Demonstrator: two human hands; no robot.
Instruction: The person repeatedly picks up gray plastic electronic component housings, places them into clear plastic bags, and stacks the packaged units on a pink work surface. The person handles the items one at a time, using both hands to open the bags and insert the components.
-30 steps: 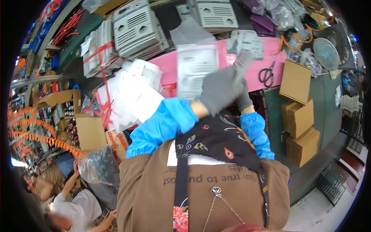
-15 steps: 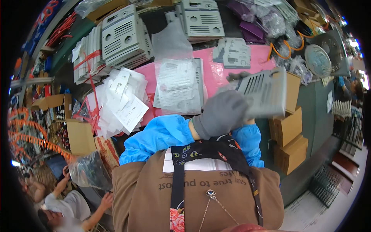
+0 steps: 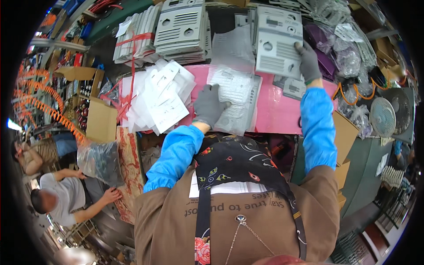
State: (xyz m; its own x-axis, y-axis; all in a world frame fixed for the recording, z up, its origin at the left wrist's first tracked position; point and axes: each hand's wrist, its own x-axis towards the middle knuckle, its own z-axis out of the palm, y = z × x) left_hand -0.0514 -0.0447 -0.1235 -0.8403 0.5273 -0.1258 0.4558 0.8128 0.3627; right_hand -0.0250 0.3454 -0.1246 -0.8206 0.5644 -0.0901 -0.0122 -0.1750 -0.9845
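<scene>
Gripping side: right grip [image 3: 308, 62], closed on the right edge of a grey slotted panel [image 3: 279, 56], presumably to steer it with most of its face uncovered.
Panel's place: far side of the bench [image 3: 223, 18], over stacked panels; I cannot tell whether it rests there.
Left grip [image 3: 209, 105]: at the left part of a film-covered panel [image 3: 235, 99], perhaps steadying it; pinching or merely touching, I cannot tell.
Pink sheet [image 3: 280, 115]: underneath, likely guarding against scratches.
Red strap [image 3: 142, 38]: around bundled panels, seemingly keeping them together.

Mat [image 3: 280, 117] before me, panel stacks [image 3: 180, 33] behind.
I see sheets [image 3: 162, 99] left of the bagged panel [image 3: 238, 99], a fan [image 3: 382, 117] far right.
</scene>
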